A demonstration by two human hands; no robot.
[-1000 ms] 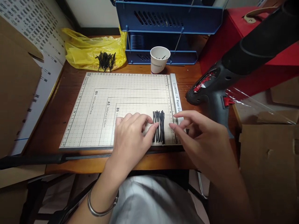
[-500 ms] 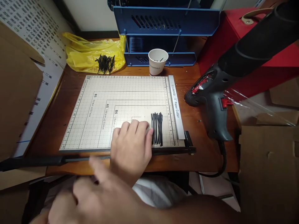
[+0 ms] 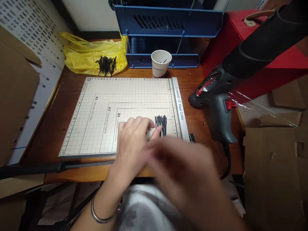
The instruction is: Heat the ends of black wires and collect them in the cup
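Black strips [image 3: 160, 121]: side by side on the paper cutter [image 3: 134, 89], near its right side, far ends showing; near ends hidden behind the right hand.
Left hand [image 3: 133, 131]: over the board, fingers curled, thumb tip overlapping the strips' left edge, small gap between thumb and forefinger. Can't tell if it grips them.
Right hand [image 3: 183, 166]: motion-blurred, closer to the camera, across the front edge of the board. Thumb and fingers seem to come together; can't tell if anything is in them.
Hands: overlap in view, right in front of left wrist; contact between them can't be told.
Bracelet [image 3: 103, 220]: metal, on left forearm.
Cutter handle [image 3: 31, 169]: black, out to the left, its arm running along the front edge.
Desk [image 3: 84, 175]: brown wood, carries the cutter.
Paper cup [image 3: 160, 69]: upright behind the cutter, dark bits inside.
Yellow bag [image 3: 79, 54]: back left, second black heap [image 3: 106, 65] lying on it.
Blue rack [image 3: 168, 24]: behind cup, slotted trays.
Gun-shaped tool [image 3: 221, 118]: black, right of cutter, cable down.
Red box [image 3: 260, 77]: behind that tool.
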